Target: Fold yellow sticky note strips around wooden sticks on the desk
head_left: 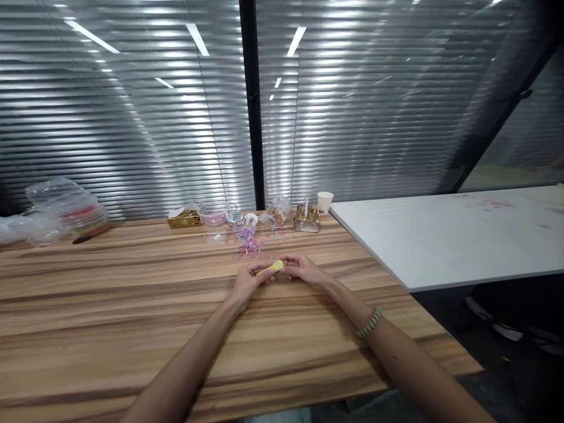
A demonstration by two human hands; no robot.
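Note:
Over the wooden table, my left hand [250, 283] is closed around a small yellow object [277, 265] with a narrow stem and a wider, rounded end. My right hand [305, 271] meets it from the other side, its fingertips pinched at the rounded end. The exact kind of object is too small to make out, and fingers cover part of it. Just beyond the hands lies a loose heap of tiny pink, purple and teal pieces [249, 245], which look like little loops. A beaded bracelet [370, 323] circles my right forearm.
Along the back of the wooden table [110, 311] stand a gold box [185, 218], a clear tub [214, 216], a clear lid [215, 236], crumpled plastic [279, 212], a gold tissue pack [306, 220] and a paper cup [325, 202]. Plastic-wrapped containers [79, 208] sit left. A white table [449, 241] adjoins right.

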